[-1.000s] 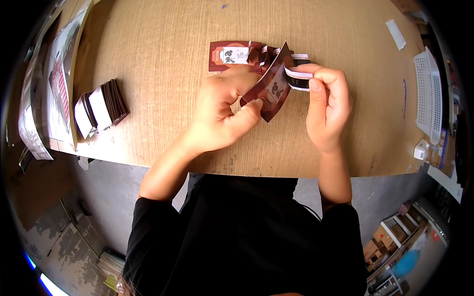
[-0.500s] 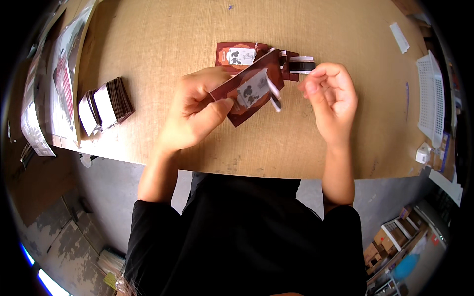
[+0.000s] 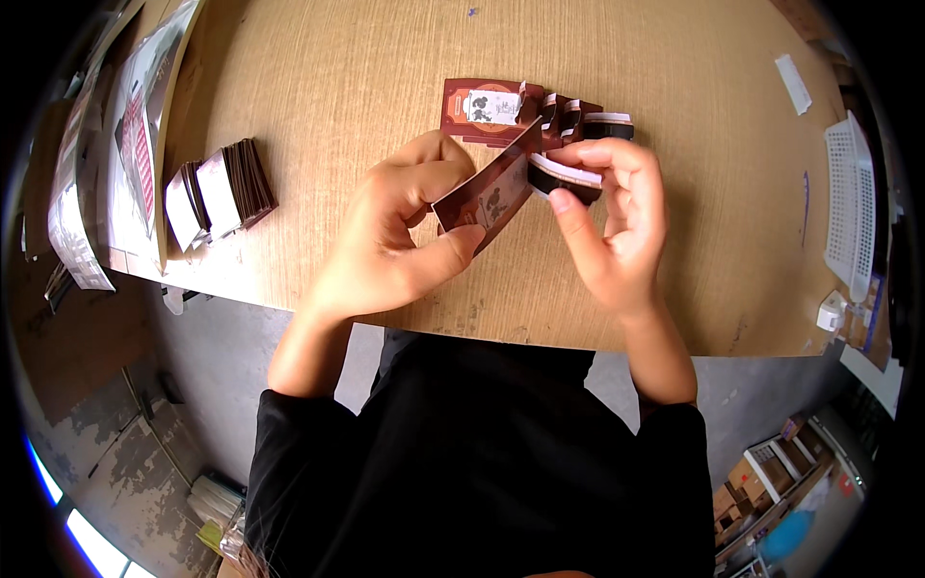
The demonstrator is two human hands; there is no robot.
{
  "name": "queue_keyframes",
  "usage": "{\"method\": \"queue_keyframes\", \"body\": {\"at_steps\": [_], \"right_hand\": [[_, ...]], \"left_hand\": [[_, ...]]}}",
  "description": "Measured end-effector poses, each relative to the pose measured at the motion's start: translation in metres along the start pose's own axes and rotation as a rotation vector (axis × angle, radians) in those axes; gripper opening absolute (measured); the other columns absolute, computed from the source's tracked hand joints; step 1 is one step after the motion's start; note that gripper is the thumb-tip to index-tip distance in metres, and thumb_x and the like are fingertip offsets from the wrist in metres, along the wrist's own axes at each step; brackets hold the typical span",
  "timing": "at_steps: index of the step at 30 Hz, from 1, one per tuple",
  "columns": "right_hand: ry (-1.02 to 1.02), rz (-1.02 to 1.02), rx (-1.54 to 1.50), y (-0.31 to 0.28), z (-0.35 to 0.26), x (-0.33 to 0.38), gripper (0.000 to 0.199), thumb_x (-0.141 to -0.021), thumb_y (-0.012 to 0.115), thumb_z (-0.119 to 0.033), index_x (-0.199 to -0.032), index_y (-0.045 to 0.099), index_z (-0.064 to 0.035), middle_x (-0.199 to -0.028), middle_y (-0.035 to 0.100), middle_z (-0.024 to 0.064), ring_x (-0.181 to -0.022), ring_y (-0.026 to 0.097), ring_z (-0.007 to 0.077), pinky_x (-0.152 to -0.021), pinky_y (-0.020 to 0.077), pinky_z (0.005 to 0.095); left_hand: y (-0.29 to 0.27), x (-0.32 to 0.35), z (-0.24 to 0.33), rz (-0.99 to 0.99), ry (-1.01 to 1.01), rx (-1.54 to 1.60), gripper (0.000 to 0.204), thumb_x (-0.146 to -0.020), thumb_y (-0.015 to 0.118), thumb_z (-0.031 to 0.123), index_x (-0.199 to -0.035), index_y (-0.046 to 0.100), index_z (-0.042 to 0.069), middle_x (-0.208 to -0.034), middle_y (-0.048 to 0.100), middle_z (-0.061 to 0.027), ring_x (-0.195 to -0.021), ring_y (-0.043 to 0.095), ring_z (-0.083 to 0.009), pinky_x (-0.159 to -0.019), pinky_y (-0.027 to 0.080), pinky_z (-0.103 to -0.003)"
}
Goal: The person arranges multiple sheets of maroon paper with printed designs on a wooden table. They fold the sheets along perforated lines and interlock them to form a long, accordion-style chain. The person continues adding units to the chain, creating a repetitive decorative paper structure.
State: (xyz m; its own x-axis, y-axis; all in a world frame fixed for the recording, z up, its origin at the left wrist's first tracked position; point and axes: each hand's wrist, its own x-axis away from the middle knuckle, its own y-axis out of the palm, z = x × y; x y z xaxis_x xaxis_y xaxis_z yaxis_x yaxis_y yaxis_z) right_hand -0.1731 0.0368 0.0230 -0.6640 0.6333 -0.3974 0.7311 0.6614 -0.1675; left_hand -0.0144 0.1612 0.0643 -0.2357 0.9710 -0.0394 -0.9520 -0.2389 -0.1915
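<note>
My left hand (image 3: 385, 231) holds a dark red printed card (image 3: 499, 197) by its left end, tilted above the table, thumb on the printed face and fingers behind. From the card's right end a curved strip (image 3: 567, 181) sticks out, black on one side and pale on its edge. My right hand (image 3: 621, 217) has that strip pinched between thumb and fingers. Just beyond lie similar red cards (image 3: 491, 108), overlapped in a row, with curled flaps (image 3: 609, 123) standing up at their right ends.
A fanned stack of dark cards (image 3: 236, 188) stands on the wooden table (image 3: 337, 77) at the left. Plastic-wrapped sheets (image 3: 130, 144) line the left edge. On the right are a white perforated basket (image 3: 850, 207), a white strip (image 3: 793, 84) and a small white block (image 3: 831, 311).
My right hand has moved left and closed on the card's curved strip, which hung loose before. The held card has turned more edge-on. The whole view has shifted slightly.
</note>
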Motion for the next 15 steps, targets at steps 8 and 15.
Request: {"method": "queue_keyframes", "body": {"at_steps": [8, 15], "right_hand": [[0.152, -0.017, -0.283, -0.001, 0.0, -0.002, 0.027, -0.08, 0.057, 0.004, -0.104, 0.045, 0.0006, -0.097, 0.052, 0.0076, -0.091, 0.052, 0.0123, -0.078, 0.0425, 0.0255], [0.135, -0.046, -0.301, -0.002, 0.0, -0.003, 0.025, -0.08, 0.059, 0.001, -0.101, 0.046, -0.0005, -0.096, 0.055, 0.0076, -0.084, 0.054, 0.0107, -0.071, 0.0421, 0.0229]], "left_hand": [[0.005, 0.003, -0.004, 0.026, -0.116, 0.418, 0.02, -0.069, 0.052, -0.006, -0.088, 0.057, -0.008, -0.097, 0.055, -0.0074, -0.082, 0.052, -0.0104, -0.07, 0.043, -0.023], [-0.011, 0.007, -0.021, 0.017, -0.198, 0.481, 0.007, -0.075, 0.059, 0.0, -0.082, 0.057, 0.0, -0.08, 0.058, -0.0003, -0.075, 0.052, -0.0063, -0.067, 0.043, -0.021]]}}
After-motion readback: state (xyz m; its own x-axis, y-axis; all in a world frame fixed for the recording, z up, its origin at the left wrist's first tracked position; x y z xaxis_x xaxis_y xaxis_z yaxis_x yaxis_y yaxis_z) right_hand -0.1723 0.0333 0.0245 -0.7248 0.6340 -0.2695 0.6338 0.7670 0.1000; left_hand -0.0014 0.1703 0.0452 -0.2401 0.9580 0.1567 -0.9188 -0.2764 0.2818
